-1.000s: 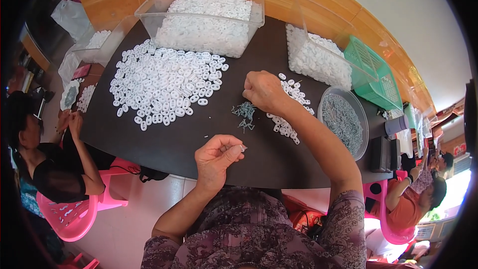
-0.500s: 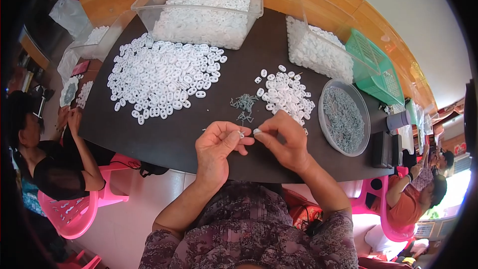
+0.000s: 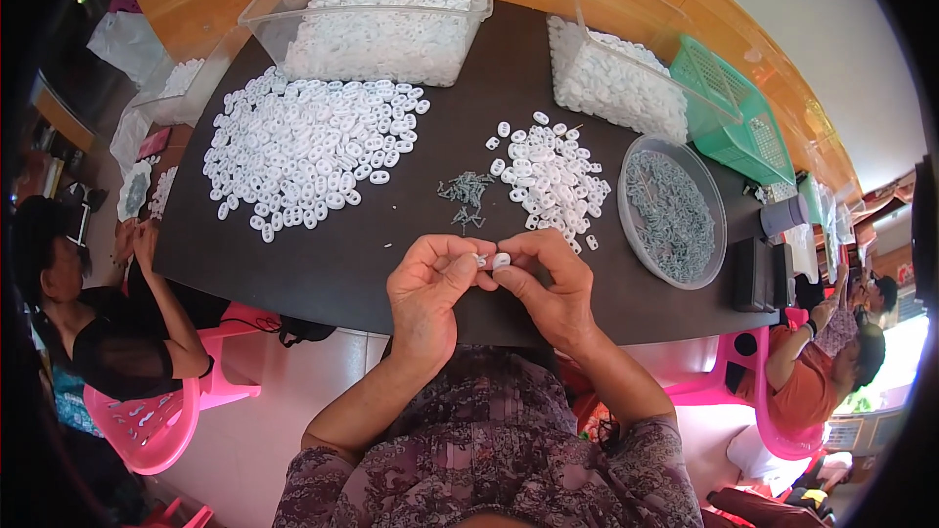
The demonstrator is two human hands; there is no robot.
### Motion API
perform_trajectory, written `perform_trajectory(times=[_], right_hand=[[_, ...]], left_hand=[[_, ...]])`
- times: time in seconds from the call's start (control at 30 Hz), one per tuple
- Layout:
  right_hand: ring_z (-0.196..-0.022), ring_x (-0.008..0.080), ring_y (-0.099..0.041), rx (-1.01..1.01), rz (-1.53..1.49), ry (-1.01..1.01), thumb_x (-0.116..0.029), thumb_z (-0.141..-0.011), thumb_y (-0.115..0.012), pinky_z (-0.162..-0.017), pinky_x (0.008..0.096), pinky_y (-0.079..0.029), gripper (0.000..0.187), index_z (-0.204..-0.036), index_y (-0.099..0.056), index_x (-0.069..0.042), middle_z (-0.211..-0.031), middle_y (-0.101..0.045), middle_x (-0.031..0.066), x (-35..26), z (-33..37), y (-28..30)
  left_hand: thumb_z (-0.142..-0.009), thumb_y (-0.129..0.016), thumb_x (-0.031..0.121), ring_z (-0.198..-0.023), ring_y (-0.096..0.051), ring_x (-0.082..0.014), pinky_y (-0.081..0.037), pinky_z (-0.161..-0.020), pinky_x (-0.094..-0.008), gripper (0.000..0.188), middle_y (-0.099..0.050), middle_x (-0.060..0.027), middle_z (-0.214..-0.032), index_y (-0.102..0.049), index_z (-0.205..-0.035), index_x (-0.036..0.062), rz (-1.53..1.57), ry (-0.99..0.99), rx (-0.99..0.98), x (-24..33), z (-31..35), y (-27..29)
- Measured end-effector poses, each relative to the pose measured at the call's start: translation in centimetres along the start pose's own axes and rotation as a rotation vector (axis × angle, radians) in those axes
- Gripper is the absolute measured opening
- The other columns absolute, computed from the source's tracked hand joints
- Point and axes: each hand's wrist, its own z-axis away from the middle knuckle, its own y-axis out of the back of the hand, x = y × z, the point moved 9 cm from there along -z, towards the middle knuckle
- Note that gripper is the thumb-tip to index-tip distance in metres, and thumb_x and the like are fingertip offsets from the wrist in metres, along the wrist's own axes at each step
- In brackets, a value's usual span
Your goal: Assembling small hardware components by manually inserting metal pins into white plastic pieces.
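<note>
My left hand (image 3: 423,286) is pinched shut on a small whitish piece (image 3: 480,260), its exact kind too small to tell. Between the thumb and fingers of my right hand (image 3: 556,286) is a white oval two-hole piece (image 3: 502,261). Both hands are close together over the near edge of the table, the two pieces almost touching. Just beyond them lies a small heap of thin grey-green pins (image 3: 466,192). To its right is a small pile of white two-hole pieces (image 3: 550,174), and to its left a larger pile of similar ones (image 3: 311,149).
A round clear tub (image 3: 625,233) holds many grey-green pins. Two clear bins (image 3: 262,18) of white pieces stand at the back, beside a green basket (image 3: 736,127). Black boxes (image 3: 753,276) sit at the right edge. People (image 3: 122,318) sit at left and right on pink chairs.
My right hand has moved slightly left and lower, bringing its white piece up beside my left fingers. The whole view has shifted a little.
</note>
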Motion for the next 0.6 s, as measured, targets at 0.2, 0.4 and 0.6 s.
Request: perform_trajectory(times=[0.2, 0.4, 0.6], right_hand=[[-0.075, 0.0067, -0.055, -0.025, -0.321, -0.2, 0.001, -0.083, -0.067, -0.065, 0.0219, -0.046, 0.011, -0.093, -0.066, -0.002, -0.088, -0.063, 0.0005, 2.0, 0.5, 0.0], [-0.072, 0.0035, -0.055, -0.067, -0.444, -0.407, -0.001, -0.084, -0.067, -0.065, 0.0197, -0.044, 0.013, -0.097, -0.068, 0.0, -0.084, -0.066, -0.0005, 3.2, 0.5, -0.3], [-0.072, 0.006, -0.057, -0.081, -0.449, -0.433, -0.003, -0.086, -0.064, -0.061, 0.0199, -0.045, 0.019, -0.104, -0.069, 0.0, -0.086, -0.067, 0.0017, 3.6, 0.1, -0.4]], left_hand=[[-0.092, -0.059, 0.007, -0.078, -0.062, -0.0141, -0.051, -0.07, -0.0257, 0.012, -0.065, -0.013, -0.098, -0.058, -0.099, -0.0029, -0.064, 0.02, 0.013, -0.1, 0.2, 0.1], [-0.091, -0.061, 0.009, -0.072, -0.062, -0.0096, -0.046, -0.061, -0.0204, 0.013, -0.066, -0.0075, -0.089, -0.058, -0.101, -0.0003, -0.185, 0.062, -0.042, -0.4, 0.6, 0.1], [-0.092, -0.06, 0.008, -0.066, -0.061, -0.0101, -0.046, -0.058, -0.0194, 0.015, -0.066, -0.008, -0.085, -0.057, -0.103, -0.0015, -0.249, 0.033, -0.024, -0.4, 1.0, -0.1]])
